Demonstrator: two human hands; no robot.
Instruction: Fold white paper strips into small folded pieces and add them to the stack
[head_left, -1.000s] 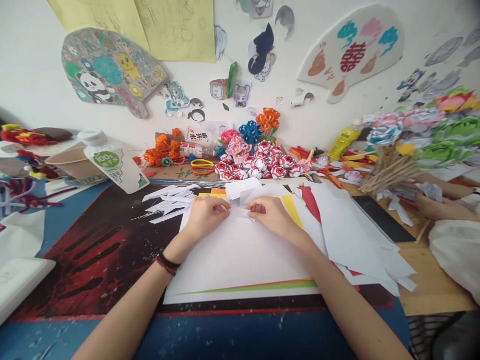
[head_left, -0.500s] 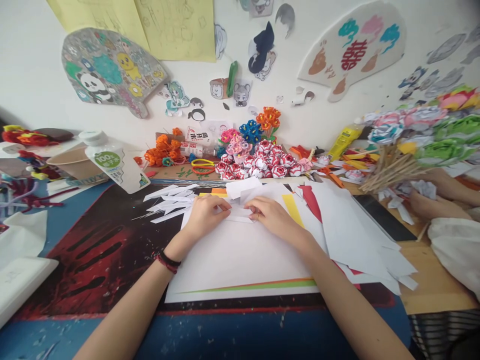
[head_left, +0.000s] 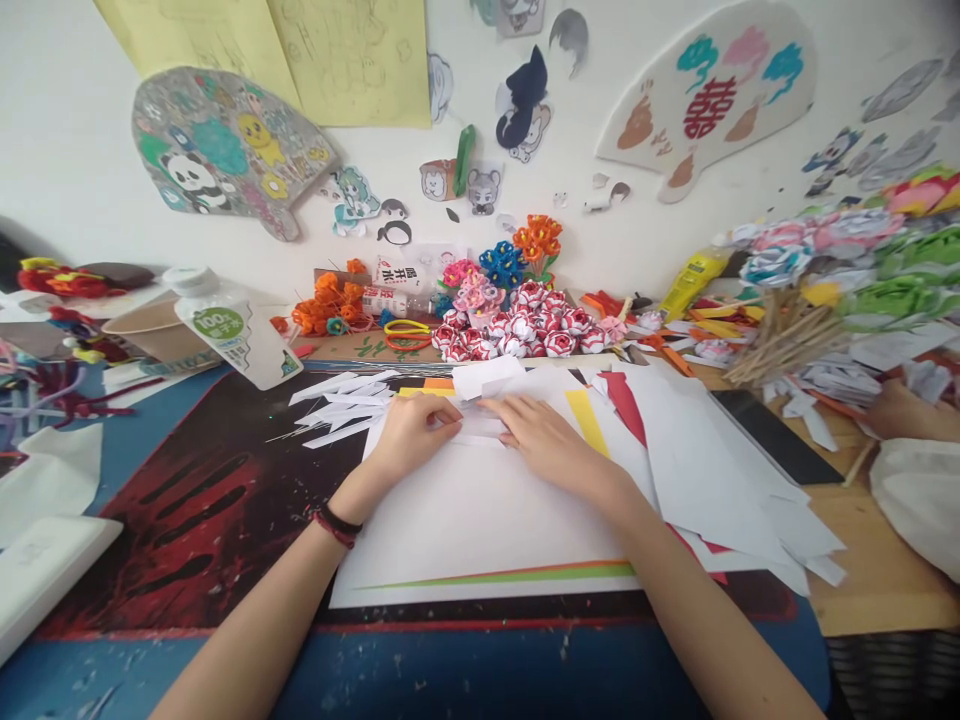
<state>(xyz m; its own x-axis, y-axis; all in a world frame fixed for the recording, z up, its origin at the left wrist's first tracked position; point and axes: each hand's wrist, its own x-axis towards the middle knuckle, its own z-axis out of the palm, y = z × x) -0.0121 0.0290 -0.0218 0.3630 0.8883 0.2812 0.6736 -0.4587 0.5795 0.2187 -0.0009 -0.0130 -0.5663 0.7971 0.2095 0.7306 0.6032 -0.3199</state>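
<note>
My left hand (head_left: 411,432) rests on the large white sheet (head_left: 472,520), thumb and index finger pinched on the left end of a small white paper strip (head_left: 481,425). My right hand (head_left: 553,437) lies over the strip's right part with fingers stretched leftward and the thumb apart, touching the paper. Just beyond the fingers is a small white paper piece (head_left: 487,377). Left of my left hand, cut white strips (head_left: 341,408) lie in a loose pile on the dark mat (head_left: 247,430).
White sheets (head_left: 712,470) are stacked at right, beside a black flat object (head_left: 776,435). Paper flowers (head_left: 525,325) stand along the wall. A white bottle (head_left: 236,335) is at left. A co-worker's hand (head_left: 915,405) is among paper strips at far right.
My right hand's fingers have straightened and slid left over the strip, out of their pinch. My left hand keeps its place. The co-worker's hand has moved right.
</note>
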